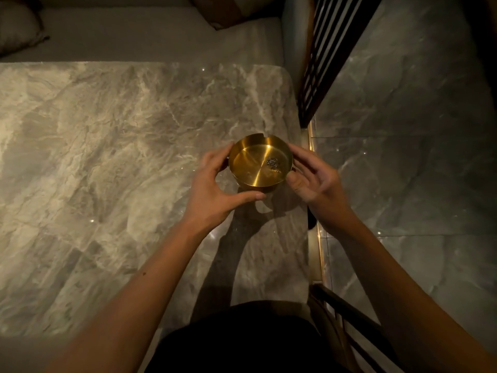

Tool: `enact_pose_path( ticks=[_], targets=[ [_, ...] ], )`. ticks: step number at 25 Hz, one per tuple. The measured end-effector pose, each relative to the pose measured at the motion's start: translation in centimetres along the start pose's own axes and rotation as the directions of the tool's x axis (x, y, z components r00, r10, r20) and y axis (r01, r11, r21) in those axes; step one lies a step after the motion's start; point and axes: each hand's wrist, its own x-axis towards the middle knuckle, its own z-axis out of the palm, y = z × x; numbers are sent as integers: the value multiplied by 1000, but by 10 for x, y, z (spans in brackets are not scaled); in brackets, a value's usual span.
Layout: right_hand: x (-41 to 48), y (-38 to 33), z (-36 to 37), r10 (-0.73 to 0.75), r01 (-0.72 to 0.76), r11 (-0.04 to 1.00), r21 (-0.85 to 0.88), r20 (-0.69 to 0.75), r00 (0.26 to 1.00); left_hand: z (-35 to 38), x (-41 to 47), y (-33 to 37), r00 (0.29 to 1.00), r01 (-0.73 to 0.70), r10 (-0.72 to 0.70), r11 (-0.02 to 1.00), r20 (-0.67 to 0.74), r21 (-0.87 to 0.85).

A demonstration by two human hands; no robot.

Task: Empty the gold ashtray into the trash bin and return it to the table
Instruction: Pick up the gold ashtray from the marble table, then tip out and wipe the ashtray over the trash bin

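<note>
— Near the worktop's (107, 157) right edge sits the gold ashtray (259, 162), debris inside; so nothing's emptied?

— Seemingly not. Left hand (215, 189) and right hand (314, 179) cup its sides. No trash bin visible; emptying and return remain.

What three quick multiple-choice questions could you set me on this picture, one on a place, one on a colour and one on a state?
1. Where is the ashtray?
A. by the table's right edge
B. on the floor
C. on the cushion

2. What colour is it?
A. silver
B. gold
C. black

3. What does it hold?
A. nothing
B. water to the brim
C. a little grey debris

Answers:
1 A, it stands near the marble edge, between the left hand and right hand.
2 B, the metal shines gold.
3 C, a small grey clump lies inside.
</note>
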Motion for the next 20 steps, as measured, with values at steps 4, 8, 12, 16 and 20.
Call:
enact_pose_path(
  ticks=[4,8,12,16,20],
  targets=[
    [-7,5,-20,29,-28,998,-57,14,999,19,5,5,999,-10,11,999,38,-32],
    [-20,15,-17,91,-98,994,-51,-123,988,20,9,-14,984,30,-10,993,176,-116],
    [-35,23,-13,97,-112,991,-69,-195,976,29,10,-21,968,55,-18,989,250,-139],
    [-37,30,-20,120,-140,986,-86,-207,971,37,4,-28,957,105,-61,984,283,-144],
    [-30,36,-42,135,-159,978,-139,-168,977,57,3,-32,964,116,-83,986,253,-122]
  ],
)
